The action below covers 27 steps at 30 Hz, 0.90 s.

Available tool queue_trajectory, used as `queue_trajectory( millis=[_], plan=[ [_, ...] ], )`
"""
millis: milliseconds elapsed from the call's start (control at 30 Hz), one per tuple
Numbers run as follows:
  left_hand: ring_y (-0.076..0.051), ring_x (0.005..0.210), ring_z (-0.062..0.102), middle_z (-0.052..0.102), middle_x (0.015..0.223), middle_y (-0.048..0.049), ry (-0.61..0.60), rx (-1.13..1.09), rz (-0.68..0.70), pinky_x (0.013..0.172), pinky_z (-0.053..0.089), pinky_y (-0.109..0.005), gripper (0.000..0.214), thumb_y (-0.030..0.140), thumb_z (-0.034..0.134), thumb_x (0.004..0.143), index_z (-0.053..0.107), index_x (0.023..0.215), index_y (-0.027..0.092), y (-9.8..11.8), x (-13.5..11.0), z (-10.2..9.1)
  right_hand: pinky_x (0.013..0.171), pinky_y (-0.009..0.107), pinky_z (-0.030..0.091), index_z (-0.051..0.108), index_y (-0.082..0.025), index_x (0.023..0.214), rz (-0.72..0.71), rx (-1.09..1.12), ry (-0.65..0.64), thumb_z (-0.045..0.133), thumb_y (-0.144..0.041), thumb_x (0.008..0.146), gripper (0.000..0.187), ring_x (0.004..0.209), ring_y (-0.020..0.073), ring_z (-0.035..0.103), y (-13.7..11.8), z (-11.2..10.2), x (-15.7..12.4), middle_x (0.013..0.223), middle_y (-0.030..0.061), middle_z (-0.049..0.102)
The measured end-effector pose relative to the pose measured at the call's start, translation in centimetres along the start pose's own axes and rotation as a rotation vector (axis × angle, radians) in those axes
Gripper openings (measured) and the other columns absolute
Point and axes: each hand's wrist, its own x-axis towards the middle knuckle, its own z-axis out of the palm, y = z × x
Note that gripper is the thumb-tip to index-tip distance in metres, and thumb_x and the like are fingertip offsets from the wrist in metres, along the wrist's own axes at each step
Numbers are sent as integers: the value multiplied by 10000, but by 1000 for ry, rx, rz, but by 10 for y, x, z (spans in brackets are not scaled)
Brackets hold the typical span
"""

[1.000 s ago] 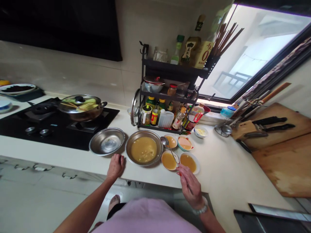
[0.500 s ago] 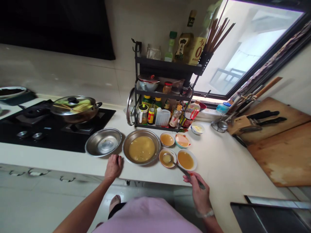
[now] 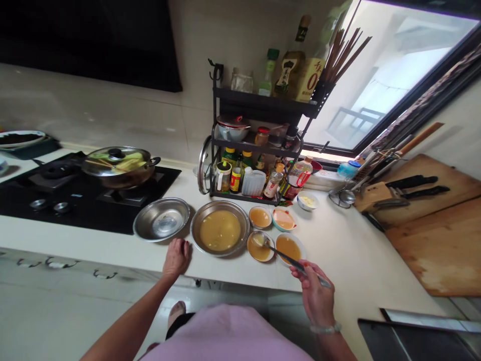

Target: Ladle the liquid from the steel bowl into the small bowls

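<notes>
My right hand (image 3: 315, 291) grips the handle of a metal ladle (image 3: 280, 253). The ladle's bowl is tilted over the near-left small bowl (image 3: 263, 254), which holds yellowish-brown liquid. Beside it stand a white bowl (image 3: 291, 248) of darker liquid, a small bowl (image 3: 260, 217) of brown liquid and a bowl (image 3: 284, 219) of pinkish-orange liquid. A wide steel basin (image 3: 192, 231) with the same yellowish liquid sits to the left. My left hand (image 3: 176, 258) rests curled on the counter edge, between that basin and a second steel basin (image 3: 162, 220); whether anything is in its fingers is hidden.
A lidded pan (image 3: 120, 170) stands on the black stove (image 3: 90, 205) at left. Behind the bowls rises a black rack (image 3: 263, 145) with bottles and jars. At right are a small bowl (image 3: 307, 200) of pale food, a knife block (image 3: 372, 195) and wooden cutting boards (image 3: 436, 250).
My right hand has moved slightly right and the ladle's bowl has shifted to the far side of the near-left small bowl, now tilted. My left hand has stayed in place.
</notes>
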Motion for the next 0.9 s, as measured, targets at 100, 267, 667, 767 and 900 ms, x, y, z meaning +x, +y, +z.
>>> queue_trajectory(
  millis=[100,267,667,767,900],
  plan=[
    [-248,779,513,522,789,-67,-1,-4,1,750,444,-400,183,314,369,920,467,781,245,0,0,0,563,312,562,711,-141,744,-21,1,-53,785,-380,651,267,599,196,673,-1,17,0,706,45,689],
    [-242,777,513,521,795,-64,6,-16,-11,756,451,-393,180,310,377,919,477,785,243,1,0,0,566,342,581,706,-153,815,-169,-125,-229,685,-408,780,258,580,199,668,11,47,-2,731,62,703],
    [-239,788,511,529,810,-69,11,0,-8,765,452,-384,179,297,372,926,490,808,231,1,-1,-1,883,394,570,639,-216,1189,-1154,-635,-649,479,-73,892,366,1054,238,666,9,39,-13,1125,117,697],
    [-238,778,508,523,804,-66,11,11,1,760,449,-386,182,303,370,927,483,804,231,0,-1,0,739,323,607,662,-218,1120,-1004,-617,-549,475,-121,915,294,918,216,704,7,21,-12,1020,102,717],
    [-238,773,507,518,791,-60,14,9,11,757,442,-387,184,310,374,924,479,792,235,-1,-1,1,612,263,599,677,-206,1027,-818,-636,-440,502,-208,922,204,679,172,703,12,-5,-13,877,70,722]
  ],
)
